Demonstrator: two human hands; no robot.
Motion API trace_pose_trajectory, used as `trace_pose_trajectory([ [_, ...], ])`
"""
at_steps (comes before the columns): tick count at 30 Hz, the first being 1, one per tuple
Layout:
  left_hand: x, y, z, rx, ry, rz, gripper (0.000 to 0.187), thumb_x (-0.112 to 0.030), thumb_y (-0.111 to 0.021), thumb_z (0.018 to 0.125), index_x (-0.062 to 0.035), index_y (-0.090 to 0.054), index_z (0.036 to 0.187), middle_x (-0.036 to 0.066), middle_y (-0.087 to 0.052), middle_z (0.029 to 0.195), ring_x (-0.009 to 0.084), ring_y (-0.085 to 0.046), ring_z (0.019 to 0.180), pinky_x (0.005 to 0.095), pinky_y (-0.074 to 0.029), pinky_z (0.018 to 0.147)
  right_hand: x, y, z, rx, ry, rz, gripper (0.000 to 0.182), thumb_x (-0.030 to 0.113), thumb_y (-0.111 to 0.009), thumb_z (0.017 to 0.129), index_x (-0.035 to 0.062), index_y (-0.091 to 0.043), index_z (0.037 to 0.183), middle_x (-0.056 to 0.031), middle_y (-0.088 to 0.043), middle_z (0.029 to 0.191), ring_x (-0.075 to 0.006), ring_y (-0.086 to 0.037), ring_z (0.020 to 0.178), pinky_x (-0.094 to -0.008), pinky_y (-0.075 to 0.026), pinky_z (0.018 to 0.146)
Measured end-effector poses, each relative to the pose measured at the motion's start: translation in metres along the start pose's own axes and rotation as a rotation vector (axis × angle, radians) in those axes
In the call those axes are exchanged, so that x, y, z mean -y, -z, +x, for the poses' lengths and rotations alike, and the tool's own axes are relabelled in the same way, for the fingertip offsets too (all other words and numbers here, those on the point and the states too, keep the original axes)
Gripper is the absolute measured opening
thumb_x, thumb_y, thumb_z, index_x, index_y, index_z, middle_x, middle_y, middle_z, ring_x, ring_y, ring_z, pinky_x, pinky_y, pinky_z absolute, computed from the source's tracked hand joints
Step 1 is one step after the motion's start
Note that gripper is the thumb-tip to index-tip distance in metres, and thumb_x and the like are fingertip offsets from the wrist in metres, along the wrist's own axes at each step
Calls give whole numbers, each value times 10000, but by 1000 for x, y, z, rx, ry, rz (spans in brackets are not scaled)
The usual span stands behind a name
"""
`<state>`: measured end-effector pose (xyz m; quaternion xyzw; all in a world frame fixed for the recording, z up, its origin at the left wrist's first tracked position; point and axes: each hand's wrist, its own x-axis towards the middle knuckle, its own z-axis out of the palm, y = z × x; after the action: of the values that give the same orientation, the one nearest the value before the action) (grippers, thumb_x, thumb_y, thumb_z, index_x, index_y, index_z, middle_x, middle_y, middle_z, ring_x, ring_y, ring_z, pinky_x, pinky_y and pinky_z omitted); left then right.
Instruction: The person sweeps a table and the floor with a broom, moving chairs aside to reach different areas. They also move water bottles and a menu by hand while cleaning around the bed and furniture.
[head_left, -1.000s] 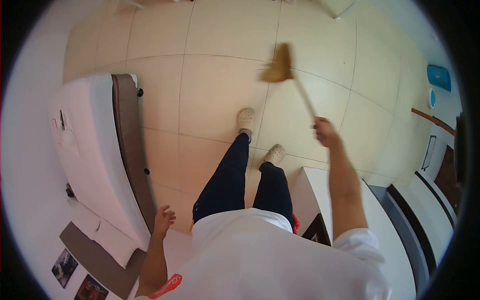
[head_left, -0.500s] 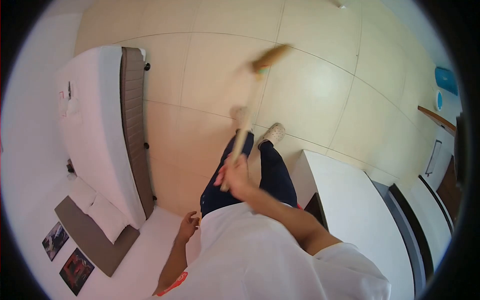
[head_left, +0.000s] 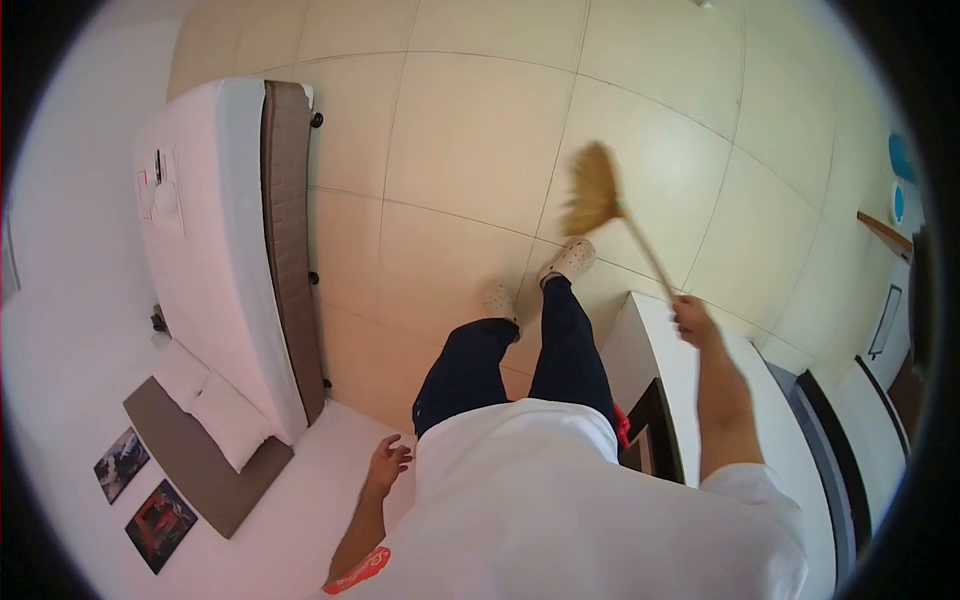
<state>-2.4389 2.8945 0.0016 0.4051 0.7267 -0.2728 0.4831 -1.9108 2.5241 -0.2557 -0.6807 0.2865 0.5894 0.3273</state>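
Observation:
My right hand point(head_left: 692, 320) is wrapped round the upper end of a broom's point(head_left: 645, 248) pale wooden handle, out to my right. The broom's tan, fan-shaped bristle head lies low over the tiled floor point(head_left: 480, 140), just ahead of my right shoe point(head_left: 570, 260). Its bristles point away to the left. At my left side hangs my left hand point(head_left: 390, 462), its fingers loosely bent and apart, holding nothing. My left shoe point(head_left: 500, 302) is behind the right one.
On the left stands a bed point(head_left: 287, 200) with a brown padded base, small black feet and white pillows point(head_left: 228, 415). Close by on my right is a white cabinet point(head_left: 640, 335). A blue object point(head_left: 900, 158) and a wooden ledge point(head_left: 884, 235) are at far right.
My right hand has swung the broom from in front of my body out to the right. Its head has turned and come nearer my feet. My right foot has stepped slightly.

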Motion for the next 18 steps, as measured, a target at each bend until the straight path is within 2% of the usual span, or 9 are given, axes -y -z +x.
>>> trace_pose_trajectory([
  [4,-3,-15,11,73,20,19,392,-133,-483,932,-89,-412,1315,133,-629,1009,182,-616,870,320,-505,711,22,47,3,-442,-167,47,114,139,-441,846,67,-479,766,-46,-416,582,-136,-383,447,-284,-327,354],
  [7,-7,-20,35,95,-126,50,374,-124,-470,939,-96,-426,1310,132,-633,991,175,-614,817,301,-503,663,38,-20,40,-266,-87,578,144,147,-417,863,64,-437,748,-86,-420,584,-190,-431,487,-307,-384,379],
  [8,-14,-19,36,93,-130,76,371,-131,-469,941,-95,-430,1308,132,-636,987,174,-614,803,296,-501,651,-8,-46,120,-59,-29,630,146,148,-379,916,29,-447,864,-228,-564,789,-288,-537,571,-423,-468,496],
  [9,-22,-18,39,91,-137,101,367,-137,-468,943,-94,-434,1306,131,-639,982,173,-614,788,290,-498,638,57,-116,8,80,25,720,145,140,-338,928,30,-409,865,-161,-525,733,-239,-529,657,-360,-498,614],
  [10,-33,-15,41,87,-146,125,364,-144,-468,945,-93,-437,1304,131,-642,978,172,-614,774,285,-496,626,39,-151,19,408,244,528,205,170,-335,953,-4,-436,914,-199,-565,834,-265,-558,705,-394,-513,726],
  [11,-39,-12,43,91,-131,121,368,-150,-473,944,-96,-436,1306,128,-645,977,170,-615,770,284,-495,625,86,-225,-64,267,-76,723,250,202,-342,956,-22,-453,971,-202,-587,832,-263,-563,717,-391,-520,730],
  [14,-49,5,58,105,-97,95,382,-167,-491,939,-101,-430,1310,120,-654,975,166,-619,765,284,-493,621,116,-342,-201,425,149,409,111,78,-419,907,-25,-461,909,-177,-604,719,-275,-634,712,-423,-534,590],
  [17,-55,28,81,124,-62,37,404,-179,-514,931,-99,-420,1315,118,-659,975,170,-627,778,291,-494,625,159,-423,-274,385,-49,465,108,93,-412,895,-8,-451,899,-115,-534,604,-221,-597,542,-342,-490,454],
  [18,-64,37,90,124,-63,37,412,-181,-519,928,-96,-414,1318,120,-659,977,173,-630,784,297,-497,630,167,-439,-266,478,-40,324,101,94,-431,888,-3,-450,908,-109,-530,613,-206,-581,525,-328,-467,430],
])
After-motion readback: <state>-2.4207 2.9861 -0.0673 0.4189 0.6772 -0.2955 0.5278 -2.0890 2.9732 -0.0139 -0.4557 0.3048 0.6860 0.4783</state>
